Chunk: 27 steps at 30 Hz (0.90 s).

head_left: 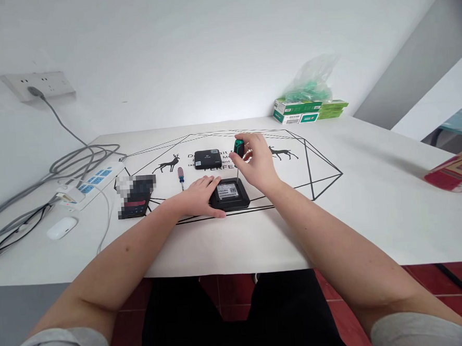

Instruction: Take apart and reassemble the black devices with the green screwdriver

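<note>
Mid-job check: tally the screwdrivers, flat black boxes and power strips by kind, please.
Screwdrivers: 2 (green-handled screwdriver in the right hand, reddish-handled screwdriver)
Flat black boxes: 2 (near black box, far black box)
Power strips: 1 (white power strip)
Total: 5

Beyond the black-trousered lap, 2 bare forearms converge; left of the lap's midline the bare left hand lies palm down, right of it the raised bare right hand curls in a pinching grip.
</note>
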Each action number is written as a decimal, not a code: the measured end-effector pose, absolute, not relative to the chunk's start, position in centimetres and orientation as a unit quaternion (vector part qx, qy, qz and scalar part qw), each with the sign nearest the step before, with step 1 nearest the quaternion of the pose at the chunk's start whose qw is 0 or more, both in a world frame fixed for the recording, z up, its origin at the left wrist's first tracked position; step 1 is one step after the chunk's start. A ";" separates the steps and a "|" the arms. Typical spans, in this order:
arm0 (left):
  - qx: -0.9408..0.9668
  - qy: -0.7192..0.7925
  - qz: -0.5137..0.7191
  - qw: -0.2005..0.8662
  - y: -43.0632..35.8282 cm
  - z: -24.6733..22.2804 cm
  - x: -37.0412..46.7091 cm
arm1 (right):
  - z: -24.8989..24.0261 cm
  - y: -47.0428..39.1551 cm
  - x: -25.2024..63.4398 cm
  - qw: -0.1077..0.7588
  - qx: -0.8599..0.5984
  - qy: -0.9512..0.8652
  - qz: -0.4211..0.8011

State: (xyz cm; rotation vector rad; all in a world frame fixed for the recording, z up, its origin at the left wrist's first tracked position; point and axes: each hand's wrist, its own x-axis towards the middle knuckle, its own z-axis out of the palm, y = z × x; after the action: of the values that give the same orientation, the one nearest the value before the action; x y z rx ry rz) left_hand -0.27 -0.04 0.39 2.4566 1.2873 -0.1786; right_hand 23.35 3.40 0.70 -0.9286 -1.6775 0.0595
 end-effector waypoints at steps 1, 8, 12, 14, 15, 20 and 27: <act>0.869 0.456 -0.064 0.181 0.0 0.4 -0.3 | 0.7 3.5 23.4 0.574 -0.397 -0.715 0.024; 0.869 0.456 -0.056 0.184 0.1 0.2 -0.3 | 0.7 3.5 23.4 0.594 -0.395 -0.701 0.020; 0.870 0.455 -0.061 0.180 0.0 0.3 -0.3 | 0.6 3.6 23.3 0.608 -0.392 -0.691 0.014; 0.869 0.455 -0.060 0.183 0.0 0.3 -0.3 | 0.6 3.5 23.3 0.606 -0.394 -0.691 0.014; 0.869 0.455 -0.059 0.185 0.0 0.3 -0.3 | 0.6 3.5 23.3 0.603 -0.394 -0.694 0.016; 0.869 0.455 -0.059 0.185 0.1 0.2 -0.3 | 0.8 3.1 23.2 0.587 -0.386 -0.709 0.063; 0.867 0.459 -0.057 0.185 0.0 0.2 -0.3 | 0.9 3.2 23.2 0.580 -0.369 -0.726 0.033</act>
State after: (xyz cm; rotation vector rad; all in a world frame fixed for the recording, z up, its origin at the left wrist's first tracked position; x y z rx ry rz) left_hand -0.31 0.00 0.23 2.4444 1.2938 -0.1611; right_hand 23.25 3.19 0.86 -0.8637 -1.6964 0.0778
